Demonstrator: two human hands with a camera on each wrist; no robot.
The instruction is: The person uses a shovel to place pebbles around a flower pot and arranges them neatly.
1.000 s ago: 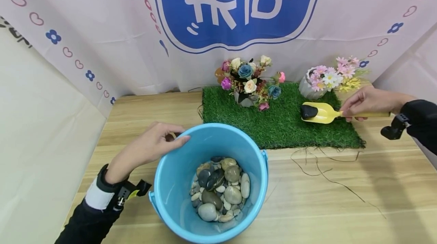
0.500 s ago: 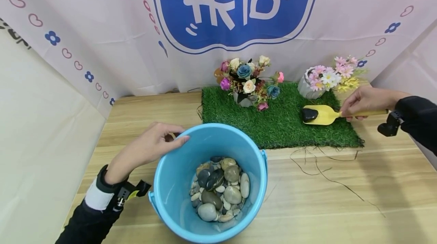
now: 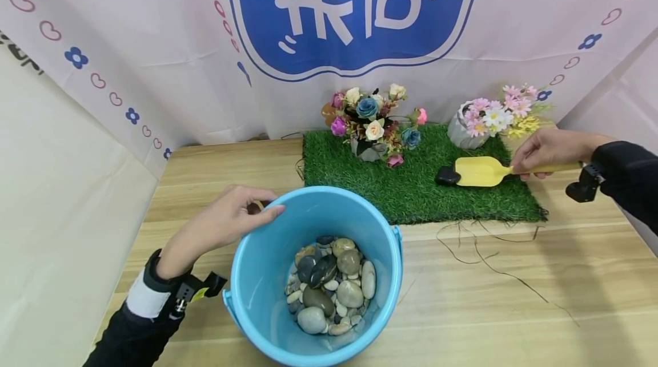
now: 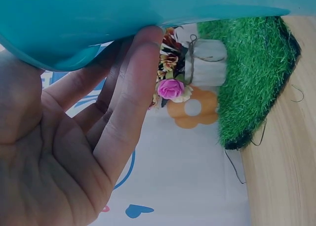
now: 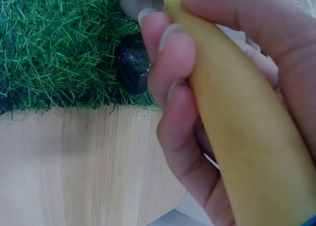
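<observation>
My right hand (image 3: 545, 153) grips the handle of a yellow scoop (image 3: 482, 172) over the right part of a green grass mat (image 3: 411, 196). Just off the scoop's front lip, a black stone (image 3: 447, 176) lies on the grass. In the right wrist view the fingers wrap the yellow handle (image 5: 242, 112), and a dark stone (image 5: 132, 64) and a grey stone (image 5: 140, 1) are on the mat beyond them. My left hand (image 3: 226, 218) holds the rim of a blue bucket (image 3: 239, 253), thumb over the edge and fingers outside. Stones of several sizes (image 3: 350, 293) cover the bucket's bottom.
A pot of mixed roses (image 3: 374, 130) stands at the mat's back middle. A white pot (image 3: 462, 132) with pink and white flowers (image 3: 496, 119) is behind the scoop. Loose dark threads (image 3: 506, 270) lie on the wooden table (image 3: 462, 310). A printed cloth (image 3: 180, 24) hangs behind.
The black stone has slid forward off the scoop onto the grass at its left. The scoop's bowl is bare now and has barely shifted. My left hand and the bucket stay put.
</observation>
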